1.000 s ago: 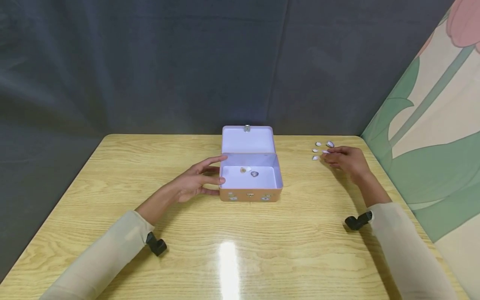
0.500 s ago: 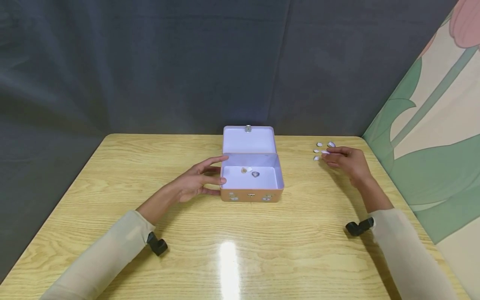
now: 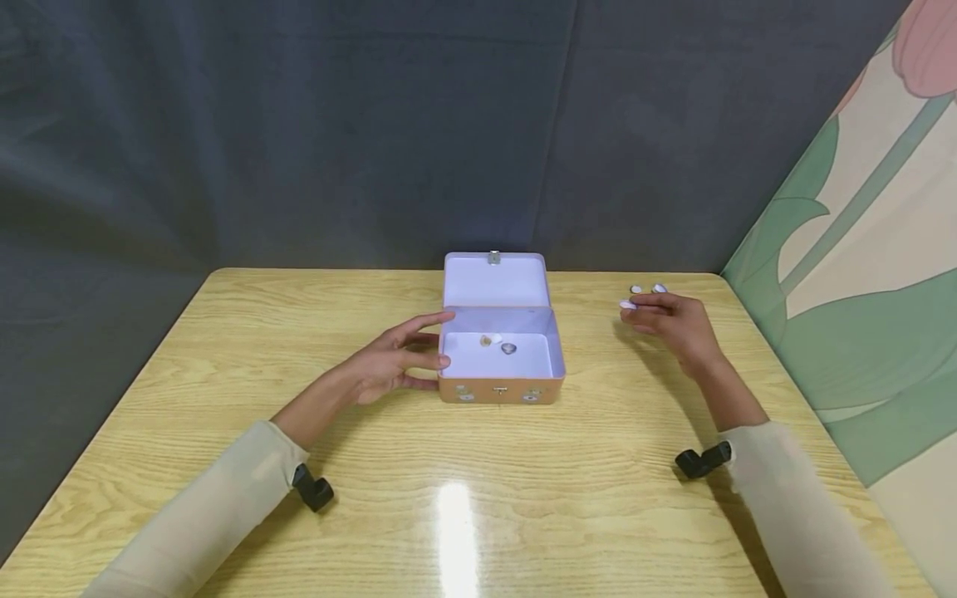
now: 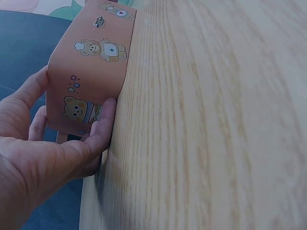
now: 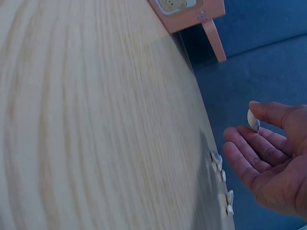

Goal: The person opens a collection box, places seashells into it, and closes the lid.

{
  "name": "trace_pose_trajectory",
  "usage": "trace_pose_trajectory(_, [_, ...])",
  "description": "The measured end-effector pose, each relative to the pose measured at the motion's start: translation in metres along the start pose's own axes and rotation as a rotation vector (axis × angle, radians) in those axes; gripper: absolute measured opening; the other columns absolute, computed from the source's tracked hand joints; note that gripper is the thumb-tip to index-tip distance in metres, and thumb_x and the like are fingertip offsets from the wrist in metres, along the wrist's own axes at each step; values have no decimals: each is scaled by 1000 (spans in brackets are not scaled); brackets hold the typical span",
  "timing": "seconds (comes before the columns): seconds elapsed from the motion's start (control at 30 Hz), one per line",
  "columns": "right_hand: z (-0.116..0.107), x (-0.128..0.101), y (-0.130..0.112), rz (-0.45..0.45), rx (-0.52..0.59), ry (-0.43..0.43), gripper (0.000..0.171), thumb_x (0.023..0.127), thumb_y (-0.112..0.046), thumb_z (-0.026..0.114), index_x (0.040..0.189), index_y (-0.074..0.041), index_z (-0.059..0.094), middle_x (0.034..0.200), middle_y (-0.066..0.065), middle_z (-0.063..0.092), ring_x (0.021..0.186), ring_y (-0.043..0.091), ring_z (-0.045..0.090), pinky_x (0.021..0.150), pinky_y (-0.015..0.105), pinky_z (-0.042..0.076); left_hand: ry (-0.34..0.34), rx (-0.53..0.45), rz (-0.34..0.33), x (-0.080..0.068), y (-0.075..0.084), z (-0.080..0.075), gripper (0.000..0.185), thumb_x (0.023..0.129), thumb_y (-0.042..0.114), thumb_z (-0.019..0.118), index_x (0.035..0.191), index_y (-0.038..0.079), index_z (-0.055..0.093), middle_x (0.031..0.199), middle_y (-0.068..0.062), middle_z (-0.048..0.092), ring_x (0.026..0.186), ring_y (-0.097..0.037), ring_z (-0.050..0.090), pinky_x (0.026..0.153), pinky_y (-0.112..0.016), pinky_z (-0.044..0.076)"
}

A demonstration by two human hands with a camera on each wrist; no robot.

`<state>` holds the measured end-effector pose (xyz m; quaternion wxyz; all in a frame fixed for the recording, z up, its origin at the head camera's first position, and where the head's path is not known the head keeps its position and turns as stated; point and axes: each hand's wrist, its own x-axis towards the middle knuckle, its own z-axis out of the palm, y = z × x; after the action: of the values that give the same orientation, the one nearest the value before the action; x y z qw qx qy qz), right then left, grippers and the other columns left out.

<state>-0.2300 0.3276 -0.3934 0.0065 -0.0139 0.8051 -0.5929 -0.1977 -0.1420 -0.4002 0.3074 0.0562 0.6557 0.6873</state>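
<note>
Left of centre in the head view, your left hand (image 3: 389, 361) has its fingers (image 4: 103, 122) curled round the left end of the open tin box (image 3: 499, 365); the left wrist view shows the thumb on one side and the fingers pressed to the bear-printed wall, but the palm blocks the bottom corner. The box sits mid-frame, lid up, with two small shells (image 3: 498, 343) lying inside it. They're too tiny to make out in any detail.

Over at centre right, your right hand (image 3: 673, 322) hangs just above the counter (image 3: 463, 490), pinching one shell (image 5: 253, 120) between thumb and fingertip. In the head view that's only a pale speck at the fingertips. Just beyond the hand, a couple of loose shells (image 3: 647, 289) lie on the counter; the right wrist view shows a few more (image 5: 221, 184) near the counter's edge, partly blurred, so I can't give you a count.

The counter is pale wood grain with a glare patch near the bottom middle. Dark grey cloth fills the top of the frame, and a floral panel (image 3: 860, 249) is cut off by the right edge.
</note>
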Motion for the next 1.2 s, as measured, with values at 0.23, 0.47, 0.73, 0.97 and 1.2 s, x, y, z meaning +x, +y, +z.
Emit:
trace_pose_trajectory(0.23, [13,0,-5,-7,-16,-16,51,110,-8,73,149,20,58,100,-26,75,93,-10,77,89,21,69,7,-3,-2,1,0,0,81,107,3,76,173,38,45,177,-15,30,140,-36,63,112,-54,65])
trace_pose_trajectory(0.47, [28,0,-12,-22,38,-39,51,107,-2,75,148,22,58,98,-23,77,92,-7,78,90,23,69,3,-2,-2,0,1,0,81,107,4,75,174,38,44,176,-15,30,139,-35,63,112,-55,65])
trace_pose_trajectory(0.73, [42,0,-20,-48,-52,-57,49,105,-9,80,145,15,65,105,-17,77,93,-8,77,92,22,69,4,-7,-9,0,1,0,81,107,2,74,174,38,44,174,-15,30,138,-34,62,113,-56,64])
trace_pose_trajectory(0.97, [52,-3,-29,-39,-102,-55,48,104,-15,84,143,10,70,110,-9,81,94,-9,76,90,17,66,6,-9,-12,1,2,0,82,106,3,76,174,37,45,176,-15,28,140,-35,60,114,-57,63])
trace_pose_trajectory(1.2, [61,-4,-35,-40,-121,-62,47,104,-20,84,142,5,72,120,6,82,95,-8,77,92,21,67,10,-11,-18,2,1,-1,82,106,2,76,173,38,45,176,-14,30,142,-37,60,113,-56,64])
